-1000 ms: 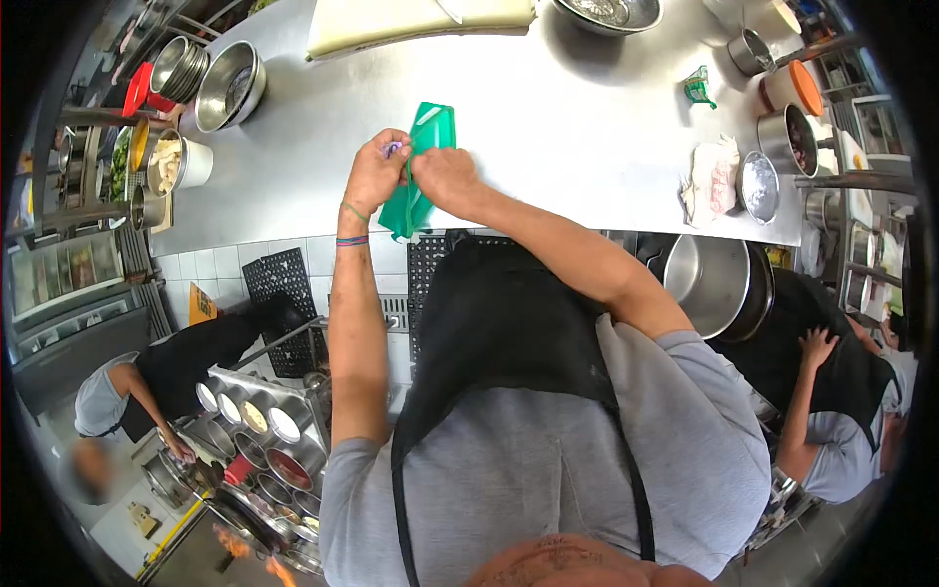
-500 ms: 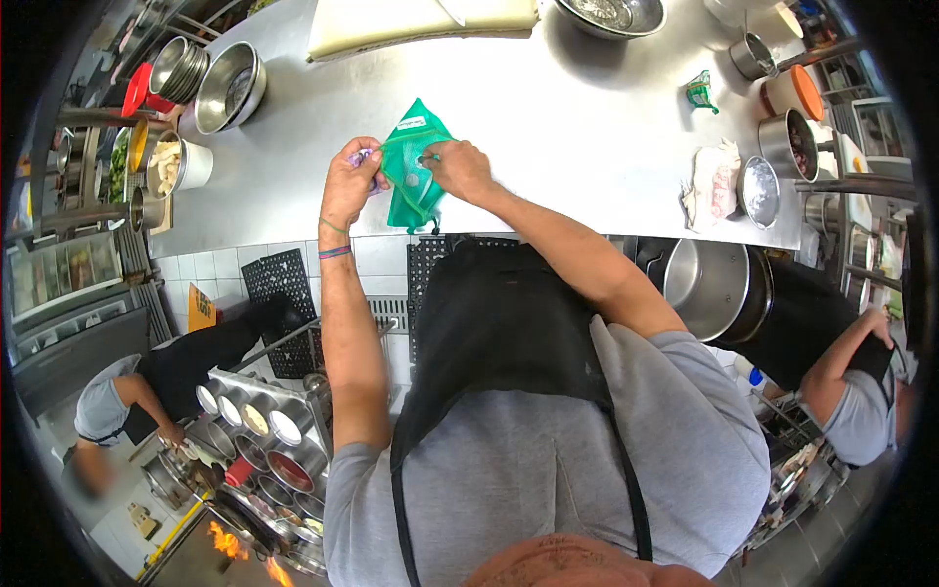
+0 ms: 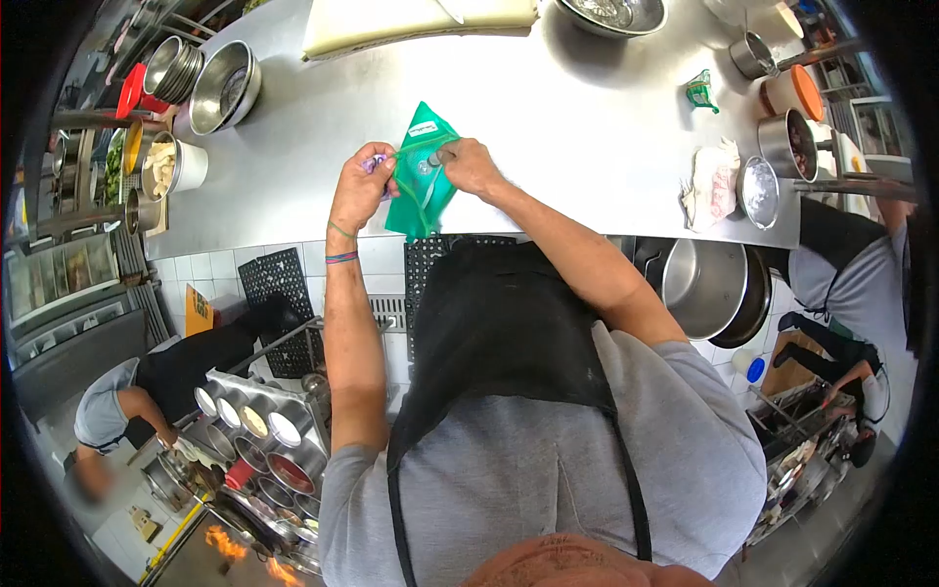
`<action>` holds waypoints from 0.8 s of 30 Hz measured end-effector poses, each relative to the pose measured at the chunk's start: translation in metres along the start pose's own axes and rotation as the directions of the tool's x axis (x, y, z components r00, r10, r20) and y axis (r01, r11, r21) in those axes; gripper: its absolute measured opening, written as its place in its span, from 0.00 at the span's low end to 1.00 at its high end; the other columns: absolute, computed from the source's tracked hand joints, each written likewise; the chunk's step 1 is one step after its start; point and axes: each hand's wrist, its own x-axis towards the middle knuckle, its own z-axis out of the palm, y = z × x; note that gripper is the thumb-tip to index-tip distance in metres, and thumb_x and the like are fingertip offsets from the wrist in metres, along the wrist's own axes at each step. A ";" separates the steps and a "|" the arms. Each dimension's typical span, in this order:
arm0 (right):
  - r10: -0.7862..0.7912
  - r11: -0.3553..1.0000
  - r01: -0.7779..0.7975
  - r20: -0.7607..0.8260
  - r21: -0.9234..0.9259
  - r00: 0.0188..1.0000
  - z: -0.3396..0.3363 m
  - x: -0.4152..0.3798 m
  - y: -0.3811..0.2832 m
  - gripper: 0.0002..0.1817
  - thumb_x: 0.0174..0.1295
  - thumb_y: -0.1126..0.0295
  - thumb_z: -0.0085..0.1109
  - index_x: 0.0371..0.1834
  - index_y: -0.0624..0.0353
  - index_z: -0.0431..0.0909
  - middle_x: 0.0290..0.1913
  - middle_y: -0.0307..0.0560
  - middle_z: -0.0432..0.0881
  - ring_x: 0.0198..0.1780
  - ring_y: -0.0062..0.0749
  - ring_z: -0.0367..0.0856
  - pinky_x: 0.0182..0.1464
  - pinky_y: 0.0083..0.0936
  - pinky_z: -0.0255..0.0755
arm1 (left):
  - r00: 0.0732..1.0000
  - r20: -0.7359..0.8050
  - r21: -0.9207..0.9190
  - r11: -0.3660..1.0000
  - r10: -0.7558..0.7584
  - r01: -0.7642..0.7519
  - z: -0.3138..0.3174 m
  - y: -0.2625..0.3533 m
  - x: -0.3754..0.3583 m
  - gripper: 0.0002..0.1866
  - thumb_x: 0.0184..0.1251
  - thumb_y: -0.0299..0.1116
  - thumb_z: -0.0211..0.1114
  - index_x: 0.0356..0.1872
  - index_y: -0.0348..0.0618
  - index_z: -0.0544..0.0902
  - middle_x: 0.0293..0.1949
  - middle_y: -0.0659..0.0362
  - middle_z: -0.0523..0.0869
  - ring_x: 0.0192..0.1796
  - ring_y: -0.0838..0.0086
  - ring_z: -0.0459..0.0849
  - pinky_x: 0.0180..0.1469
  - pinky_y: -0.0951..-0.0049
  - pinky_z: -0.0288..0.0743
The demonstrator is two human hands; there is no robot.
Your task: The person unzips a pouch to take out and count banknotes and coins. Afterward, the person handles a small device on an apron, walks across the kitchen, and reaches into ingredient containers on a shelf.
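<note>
A green see-through bag (image 3: pixel 419 199) with a white label hangs at the front edge of the steel table, its label corner pointing away from me. My left hand (image 3: pixel 362 192) pinches the bag's left edge between thumb and fingers. A crumpled purple-and-white thing (image 3: pixel 373 164) is tucked in the same hand; its kind I cannot make out. With fingers closed, my right hand (image 3: pixel 473 168) grips the bag's right side near the label. Something small and greyish shows at those fingertips, too small to name. Pale round shapes show through the green material.
On the steel table (image 3: pixel 293 117) are a cutting board (image 3: pixel 411 27), metal bowls (image 3: pixel 223 88), a small green packet (image 3: pixel 700 90), a cloth (image 3: pixel 712 186) and a pot (image 3: pixel 788 147). A large pot (image 3: pixel 704 284) stands below right. A co-worker (image 3: pixel 117 391) works near flames at left; others are at right.
Both hands and the bag have shifted slightly right, and the bag is spread differently between them. At right, the nearer co-worker has moved toward the table, and another person now shows behind.
</note>
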 end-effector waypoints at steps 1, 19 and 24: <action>-0.028 1.000 0.028 -0.018 0.006 0.999 0.001 -0.001 0.002 0.15 0.64 0.67 0.52 0.42 0.63 0.87 0.40 0.66 0.86 0.44 0.59 0.86 0.52 0.47 0.78 | 1.000 -0.006 0.010 1.000 0.005 -0.005 0.000 0.000 -0.001 0.04 0.75 0.27 0.61 0.45 0.40 0.79 0.27 0.64 0.80 0.26 0.80 0.79 0.32 0.78 0.77; -0.359 0.905 0.296 -0.178 -0.304 0.916 0.004 -0.035 0.000 0.11 0.65 0.73 0.56 0.47 0.59 0.86 0.28 0.61 0.85 0.30 0.54 0.86 0.34 0.45 0.81 | 1.000 -0.013 0.054 0.999 0.006 -0.006 0.004 0.004 -0.011 0.03 0.75 0.26 0.60 0.44 0.39 0.80 0.25 0.64 0.79 0.26 0.81 0.78 0.32 0.77 0.76; -0.470 0.735 0.413 0.035 -0.537 0.882 0.016 -0.041 -0.020 0.06 0.60 0.73 0.55 0.36 0.55 0.82 0.26 0.55 0.85 0.29 0.49 0.88 0.29 0.46 0.79 | 1.000 -0.005 0.082 0.996 0.019 -0.019 0.003 -0.002 -0.010 0.03 0.75 0.27 0.60 0.44 0.41 0.80 0.24 0.66 0.78 0.26 0.82 0.77 0.31 0.80 0.73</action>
